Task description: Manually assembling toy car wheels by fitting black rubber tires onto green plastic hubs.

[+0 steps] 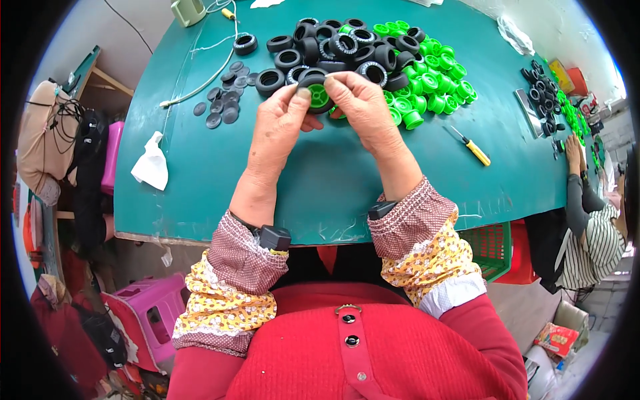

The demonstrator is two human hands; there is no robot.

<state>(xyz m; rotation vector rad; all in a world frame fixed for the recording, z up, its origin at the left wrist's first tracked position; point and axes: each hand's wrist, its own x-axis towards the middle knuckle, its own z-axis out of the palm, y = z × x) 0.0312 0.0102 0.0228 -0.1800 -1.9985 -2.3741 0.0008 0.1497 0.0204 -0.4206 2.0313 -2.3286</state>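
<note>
Over the middle of the green table, both my hands grip a toy wheel: a black tyre (312,80) with a bright green hub (320,97) inside it. My left hand (277,123) pinches its left side, thumb on the near face. On the other side, the thumb and fingers of my right hand (367,110) close on the rim. Whether the hub sits fully in the tyre I cannot tell. Just beyond lies a heap of black tyres (343,45). Loose green hubs (437,80) are piled to its right. Flat dark discs (227,100) are scattered at the left.
A yellow-handled screwdriver (478,152) lies right of my hands on the table (200,193). White tissue (152,163) and a pale cord (200,93) are at the left, a light green mug (189,11) at the back. Another person's hand (573,155) rests at the right edge.
</note>
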